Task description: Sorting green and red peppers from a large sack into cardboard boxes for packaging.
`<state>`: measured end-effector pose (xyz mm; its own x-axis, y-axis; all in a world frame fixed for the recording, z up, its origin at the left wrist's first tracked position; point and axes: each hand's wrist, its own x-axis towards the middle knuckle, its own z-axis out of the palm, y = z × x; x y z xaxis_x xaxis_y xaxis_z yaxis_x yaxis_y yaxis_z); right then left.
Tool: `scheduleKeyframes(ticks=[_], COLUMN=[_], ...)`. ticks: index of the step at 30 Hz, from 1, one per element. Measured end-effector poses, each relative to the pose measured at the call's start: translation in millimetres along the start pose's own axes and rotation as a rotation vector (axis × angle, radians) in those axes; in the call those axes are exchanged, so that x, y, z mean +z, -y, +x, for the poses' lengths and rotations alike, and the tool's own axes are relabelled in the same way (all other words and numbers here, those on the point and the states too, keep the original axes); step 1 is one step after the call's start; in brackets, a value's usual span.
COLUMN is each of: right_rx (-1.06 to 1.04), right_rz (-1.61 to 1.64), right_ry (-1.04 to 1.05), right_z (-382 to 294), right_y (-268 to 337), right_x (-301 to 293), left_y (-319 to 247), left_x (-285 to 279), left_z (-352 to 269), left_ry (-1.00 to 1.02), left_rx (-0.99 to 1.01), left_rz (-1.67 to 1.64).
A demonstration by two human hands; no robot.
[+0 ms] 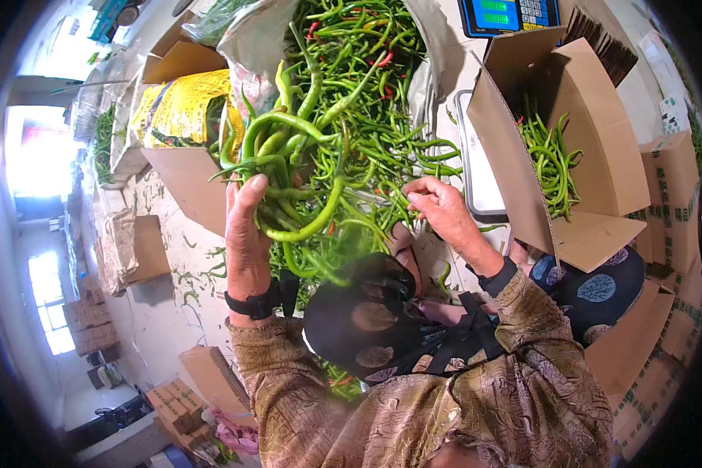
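Note:
My left hand (248, 222) grips a bunch of long green chili peppers (298, 228), raised over a large heap. My right hand (444, 207) is at the right edge of the heap, thumb and index fingertip close together; whether a pepper is between them cannot be made out. Mostly green peppers with some red ones (351, 64) fill an open whitish sack (430, 35) and spread toward me. To the right, an open cardboard box (596, 128) holds some green peppers (547, 164) and stands at a platform scale (479, 169).
The scale's display unit (509, 17) is at the top right. Left of the sack lie a yellow printed bag (181, 111) and an open carton (187, 181). Stacked printed cartons (673, 199) line the right. Loose peppers (190, 292) are scattered on the tiled floor.

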<state>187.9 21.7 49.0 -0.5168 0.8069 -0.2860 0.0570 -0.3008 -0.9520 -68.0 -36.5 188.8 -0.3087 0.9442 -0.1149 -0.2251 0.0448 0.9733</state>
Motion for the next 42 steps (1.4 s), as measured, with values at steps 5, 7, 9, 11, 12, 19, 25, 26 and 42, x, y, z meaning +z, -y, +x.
scheduleKeyframes(ticks=[5, 7, 9, 11, 12, 19, 25, 26, 42], right_rx=[-0.03, -0.065, -0.101, -0.154, -0.125, -0.21, -0.221, -0.215, 0.199], right_rz=[0.05, 0.07, 0.142, 0.154, 0.149, 0.165, 0.093, 0.067, 0.121], right_ry=[0.041, 0.069, 0.103, 0.129, 0.148, -0.178, -0.268, -0.25, 0.043], right_z=[-17, -27, -40, -53, -59, -110, -143, -144, -137], right_y=[46, 63, 82, 92, 98, 116, 124, 123, 81], right_x=[-5, -3, -3, -3, -4, -26, -40, -39, -12], left_y=[-38, -44, -48, -39, -34, 8, 55, 61, 115], left_x=[51, 57, 68, 63, 67, 111, 125, 124, 123], left_z=[-38, -52, -62, -74, -81, -107, -113, -113, -109], left_ry=[-0.12, -0.123, -0.049, 0.003, -0.022, -0.044, -0.042, -0.038, -0.153], left_rx=[-0.022, -0.053, -0.057, -0.047, -0.041, 0.043, 0.087, 0.074, -0.114], left_rz=[-0.142, -0.184, -0.21, -0.152, -0.189, -0.286, -0.344, -0.358, -0.684])
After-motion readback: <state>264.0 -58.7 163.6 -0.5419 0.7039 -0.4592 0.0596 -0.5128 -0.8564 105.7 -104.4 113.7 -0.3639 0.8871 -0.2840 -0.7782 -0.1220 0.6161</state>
